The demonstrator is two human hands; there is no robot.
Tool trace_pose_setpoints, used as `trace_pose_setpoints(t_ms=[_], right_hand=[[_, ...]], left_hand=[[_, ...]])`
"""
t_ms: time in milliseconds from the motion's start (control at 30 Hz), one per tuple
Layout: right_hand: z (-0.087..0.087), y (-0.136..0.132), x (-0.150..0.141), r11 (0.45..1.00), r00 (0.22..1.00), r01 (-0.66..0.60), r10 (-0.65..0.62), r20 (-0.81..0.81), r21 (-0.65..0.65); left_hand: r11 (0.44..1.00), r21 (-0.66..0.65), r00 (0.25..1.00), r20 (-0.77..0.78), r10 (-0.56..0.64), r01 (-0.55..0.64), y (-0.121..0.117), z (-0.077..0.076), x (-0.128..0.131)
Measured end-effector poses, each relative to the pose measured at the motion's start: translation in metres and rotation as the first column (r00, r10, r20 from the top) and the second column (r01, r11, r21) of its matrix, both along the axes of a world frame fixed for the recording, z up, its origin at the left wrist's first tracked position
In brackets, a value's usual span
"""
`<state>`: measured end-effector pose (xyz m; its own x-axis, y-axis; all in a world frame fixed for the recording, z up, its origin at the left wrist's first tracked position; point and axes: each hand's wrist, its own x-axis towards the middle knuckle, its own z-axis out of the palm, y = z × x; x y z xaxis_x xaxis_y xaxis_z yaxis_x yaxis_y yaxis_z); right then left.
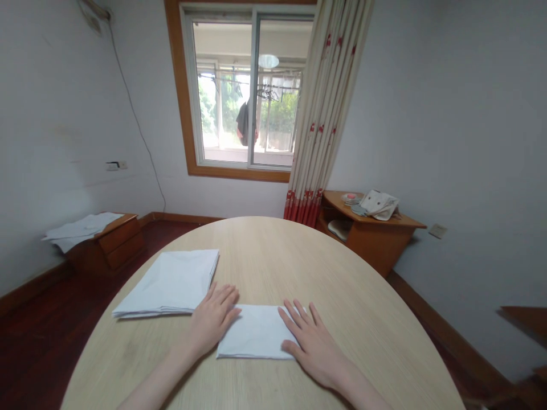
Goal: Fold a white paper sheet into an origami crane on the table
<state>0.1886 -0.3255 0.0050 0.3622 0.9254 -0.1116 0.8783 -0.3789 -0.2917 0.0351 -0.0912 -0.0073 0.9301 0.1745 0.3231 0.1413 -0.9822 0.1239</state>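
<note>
A folded white cloth (258, 333) lies flat on the round wooden table (342, 285), close to me. My left hand (217, 313) rests at its left edge, fingers stretched out and pointing away from me. On the right edge of the same cloth lies my right hand (310, 339), palm down with the fingers spread. Just beyond my left hand, to the left, sits a larger stack of folded white cloth (171, 280), its layers showing along the front and right edges. Neither hand grips anything.
Behind the table on the left stands a low wooden cabinet (123, 242) with white sheets (81, 228) on top. At the back right, a corner cabinet (376, 245) bears a pale bag (379, 204). A curtain (325, 114) hangs beside the window (250, 91).
</note>
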Motion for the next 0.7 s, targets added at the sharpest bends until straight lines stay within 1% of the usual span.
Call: trace_pose_setpoints(t_ms=[33,100,133,200,300,400,533,700], right_hand=[[0.001,0.000,0.001,1.000,1.000,-0.007,0.007,-0.003,0.015],[0.004,-0.002,0.005,0.998,0.999,-0.033,0.034,-0.020,0.046],[0.006,-0.003,0.007,0.997,0.998,-0.051,0.054,-0.037,0.061],[0.009,-0.005,0.012,0.993,0.992,-0.085,0.091,-0.084,0.077],[0.011,-0.008,0.018,0.995,0.983,-0.088,0.096,-0.158,0.056],[0.010,-0.008,0.021,0.997,0.976,-0.077,0.080,-0.201,0.020],[0.009,-0.010,0.021,0.997,0.972,-0.070,0.073,-0.224,0.019],[0.013,-0.015,0.019,0.998,0.974,-0.058,0.065,-0.215,0.040]], left_hand=[[0.997,-0.038,0.997,-0.024,-0.074,0.073,-0.005,0.002,0.000],[0.969,-0.135,0.973,-0.081,-0.217,0.205,-0.017,0.006,-0.002],[0.953,-0.177,0.958,-0.107,-0.267,0.246,-0.022,0.008,-0.003],[0.937,-0.227,0.944,-0.136,-0.302,0.267,-0.030,0.011,-0.006],[0.931,-0.260,0.936,-0.172,-0.306,0.256,-0.033,0.016,-0.009],[0.934,-0.289,0.944,-0.189,-0.271,0.210,-0.029,0.018,-0.010],[0.931,-0.343,0.961,-0.193,-0.200,0.125,-0.023,0.018,-0.011],[0.916,-0.386,0.964,-0.181,-0.195,0.113,-0.023,0.023,-0.013]])
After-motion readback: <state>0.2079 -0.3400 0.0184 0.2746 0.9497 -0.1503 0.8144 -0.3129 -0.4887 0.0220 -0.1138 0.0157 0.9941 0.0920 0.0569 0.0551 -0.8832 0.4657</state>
